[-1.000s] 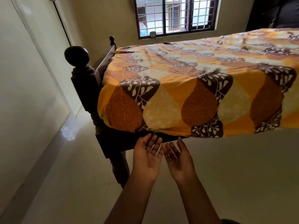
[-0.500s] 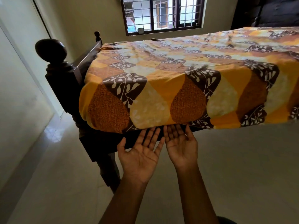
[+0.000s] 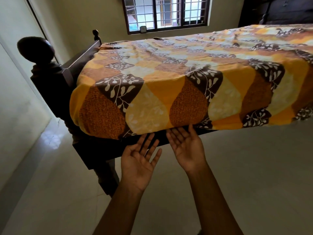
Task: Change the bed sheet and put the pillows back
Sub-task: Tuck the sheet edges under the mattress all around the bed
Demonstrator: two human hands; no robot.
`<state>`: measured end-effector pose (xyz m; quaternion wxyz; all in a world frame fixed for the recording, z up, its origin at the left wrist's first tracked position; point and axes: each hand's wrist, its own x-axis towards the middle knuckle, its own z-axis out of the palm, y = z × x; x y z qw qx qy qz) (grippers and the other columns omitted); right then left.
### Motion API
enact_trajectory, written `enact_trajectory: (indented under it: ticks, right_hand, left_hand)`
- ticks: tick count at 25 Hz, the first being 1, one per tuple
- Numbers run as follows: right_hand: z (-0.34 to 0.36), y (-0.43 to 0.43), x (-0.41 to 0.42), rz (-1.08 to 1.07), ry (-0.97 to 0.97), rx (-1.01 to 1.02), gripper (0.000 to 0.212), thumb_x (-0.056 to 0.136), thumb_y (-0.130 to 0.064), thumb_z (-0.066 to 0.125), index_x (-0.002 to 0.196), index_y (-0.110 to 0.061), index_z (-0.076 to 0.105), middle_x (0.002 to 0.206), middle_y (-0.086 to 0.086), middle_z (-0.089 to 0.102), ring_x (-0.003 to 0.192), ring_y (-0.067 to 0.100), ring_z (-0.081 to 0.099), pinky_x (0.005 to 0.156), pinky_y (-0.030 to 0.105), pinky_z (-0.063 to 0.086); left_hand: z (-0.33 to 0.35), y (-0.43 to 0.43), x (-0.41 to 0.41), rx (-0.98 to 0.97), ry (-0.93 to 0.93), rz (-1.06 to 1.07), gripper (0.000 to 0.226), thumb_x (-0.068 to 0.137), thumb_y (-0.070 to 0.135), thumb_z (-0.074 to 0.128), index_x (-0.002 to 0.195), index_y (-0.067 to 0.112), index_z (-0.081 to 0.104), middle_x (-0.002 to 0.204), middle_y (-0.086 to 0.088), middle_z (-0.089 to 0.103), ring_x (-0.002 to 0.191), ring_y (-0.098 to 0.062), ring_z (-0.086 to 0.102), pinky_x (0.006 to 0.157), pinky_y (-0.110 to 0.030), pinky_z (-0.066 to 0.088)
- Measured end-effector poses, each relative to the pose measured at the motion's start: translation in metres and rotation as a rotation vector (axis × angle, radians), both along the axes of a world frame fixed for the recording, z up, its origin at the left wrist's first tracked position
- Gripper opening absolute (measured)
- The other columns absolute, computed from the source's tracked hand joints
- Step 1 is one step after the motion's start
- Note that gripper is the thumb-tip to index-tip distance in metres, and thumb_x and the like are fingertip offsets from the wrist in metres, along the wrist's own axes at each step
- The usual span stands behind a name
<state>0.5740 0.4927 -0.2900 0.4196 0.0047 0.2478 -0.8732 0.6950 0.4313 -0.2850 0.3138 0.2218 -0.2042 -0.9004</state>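
So, quick count: one bed sheet [image 3: 169,73], one bed [image 3: 94,150], two round-topped posts [image 3: 35,46] at the left end, one barred window [image 3: 166,12], two hands. The sheet, in orange, cream and brown leaf print, is spread over the mattress. Its long side runs left to right across the view, and the near edge hangs down toward the person. Left hand [image 3: 137,163] is palm up with fingers straight and spread, holding nothing, just below the dark side rail. Right hand [image 3: 186,146] is the same, palm up and loose, with its fingertips up at the sheet's bottom hem.
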Motion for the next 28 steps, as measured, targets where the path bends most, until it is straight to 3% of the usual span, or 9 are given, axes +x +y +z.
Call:
enact_trajectory:
  ticks: [4, 8, 11, 13, 15, 17, 22, 25, 28]
  right_hand:
    - [-0.019, 0.025, -0.022, -0.132, -0.07, 0.157, 0.021, 0.093, -0.02, 0.053, 0.107, -0.008, 0.062, 0.097, 0.007, 0.064, 0.083, 0.012, 0.061, 0.063, 0.019, 0.055]
    - [-0.005, 0.014, -0.043, -0.171, -0.097, 0.205, 0.013, 0.091, -0.019, 0.058, 0.085, -0.008, 0.059, 0.078, 0.004, 0.058, 0.066, 0.008, 0.058, 0.056, 0.016, 0.052]
    - [0.001, 0.012, -0.052, -0.218, -0.111, 0.123, 0.013, 0.094, -0.01, 0.051, 0.083, -0.006, 0.057, 0.072, 0.005, 0.06, 0.05, 0.004, 0.06, 0.049, 0.013, 0.05]
    - [0.0, 0.02, -0.053, -0.196, -0.09, -0.003, 0.02, 0.096, -0.019, 0.046, 0.1, -0.004, 0.059, 0.087, 0.008, 0.066, 0.075, 0.011, 0.066, 0.064, 0.02, 0.056]
    - [-0.005, 0.028, -0.051, -0.138, -0.058, -0.119, 0.042, 0.097, -0.038, 0.038, 0.12, -0.006, 0.054, 0.111, 0.009, 0.062, 0.102, 0.017, 0.06, 0.079, 0.028, 0.055]
    - [-0.01, 0.031, -0.05, -0.105, -0.034, -0.24, 0.055, 0.094, -0.048, 0.033, 0.127, -0.007, 0.05, 0.12, 0.01, 0.06, 0.11, 0.02, 0.057, 0.086, 0.035, 0.053]
    - [0.006, 0.013, -0.054, -0.065, 0.007, -0.251, 0.067, 0.09, -0.063, 0.028, 0.127, -0.011, 0.05, 0.118, 0.01, 0.061, 0.111, 0.022, 0.056, 0.093, 0.035, 0.046]
    - [0.003, 0.021, -0.054, -0.144, 0.039, -0.031, 0.05, 0.097, -0.047, 0.036, 0.128, -0.009, 0.049, 0.109, 0.009, 0.06, 0.101, 0.02, 0.058, 0.089, 0.031, 0.045]
    - [-0.011, 0.049, -0.052, -0.168, 0.088, 0.205, 0.03, 0.097, -0.028, 0.045, 0.117, -0.012, 0.06, 0.099, 0.002, 0.066, 0.09, 0.012, 0.061, 0.073, 0.024, 0.047]
  left_hand:
    - [0.011, 0.024, -0.016, -0.008, -0.059, 0.004, 0.03, 0.093, 0.021, 0.039, 0.111, 0.009, 0.06, 0.111, -0.01, 0.065, 0.107, -0.023, 0.059, 0.082, -0.037, 0.048]
    - [0.028, 0.044, -0.041, -0.019, -0.014, -0.082, 0.042, 0.095, 0.029, 0.039, 0.133, 0.011, 0.045, 0.128, -0.012, 0.056, 0.116, -0.025, 0.054, 0.097, -0.045, 0.042]
    - [0.022, 0.041, -0.051, 0.067, 0.125, -0.05, 0.052, 0.095, 0.039, 0.034, 0.138, 0.01, 0.039, 0.135, -0.015, 0.05, 0.124, -0.027, 0.047, 0.102, -0.048, 0.036]
    - [0.01, 0.037, -0.05, 0.079, 0.238, -0.08, 0.061, 0.085, 0.045, 0.045, 0.135, 0.009, 0.042, 0.134, -0.017, 0.052, 0.126, -0.028, 0.047, 0.102, -0.051, 0.037]
    - [-0.001, 0.033, -0.047, 0.018, 0.331, -0.133, 0.082, 0.062, 0.043, 0.07, 0.133, 0.011, 0.045, 0.132, -0.016, 0.055, 0.124, -0.029, 0.05, 0.101, -0.056, 0.039]
    - [-0.011, 0.029, -0.048, -0.01, 0.383, -0.174, 0.094, 0.048, 0.036, 0.079, 0.133, 0.013, 0.045, 0.132, -0.015, 0.054, 0.123, -0.03, 0.051, 0.098, -0.06, 0.036]
    - [-0.014, 0.026, -0.049, -0.025, 0.391, -0.175, 0.077, 0.061, 0.033, 0.066, 0.133, 0.017, 0.046, 0.133, -0.012, 0.054, 0.127, -0.03, 0.048, 0.099, -0.061, 0.034]
    - [-0.011, 0.036, -0.053, -0.048, 0.139, -0.088, 0.042, 0.086, 0.026, 0.041, 0.125, 0.019, 0.054, 0.124, -0.007, 0.062, 0.122, -0.024, 0.052, 0.101, -0.05, 0.041]
    - [-0.01, 0.057, -0.065, -0.033, -0.064, -0.061, 0.034, 0.095, 0.023, 0.036, 0.123, 0.016, 0.055, 0.122, -0.004, 0.062, 0.117, -0.023, 0.054, 0.1, -0.041, 0.041]
